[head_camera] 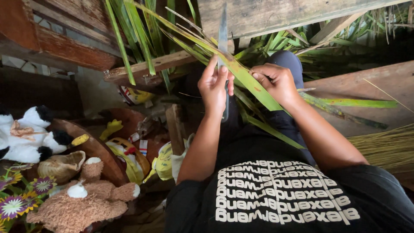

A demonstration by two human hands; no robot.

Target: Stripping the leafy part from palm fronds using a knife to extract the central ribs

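Sitting low, I see first my black printed shirt point(280, 194), and beside my left knee a brown plush bear point(82, 203) and a black-and-white plush toy point(26, 133). Further out, my left hand point(214, 86) is closed around a long knife point(223, 39); its blade stands upright, pointing away from me. My right hand point(278, 82) pinches a long green leaf point(241, 73), which runs slanted between both hands and touches the blade. Beyond the hands, more green leaves point(138, 26) hang over a wooden plank point(267, 15). On my right lies a bundle of thin pale sticks point(388, 146).
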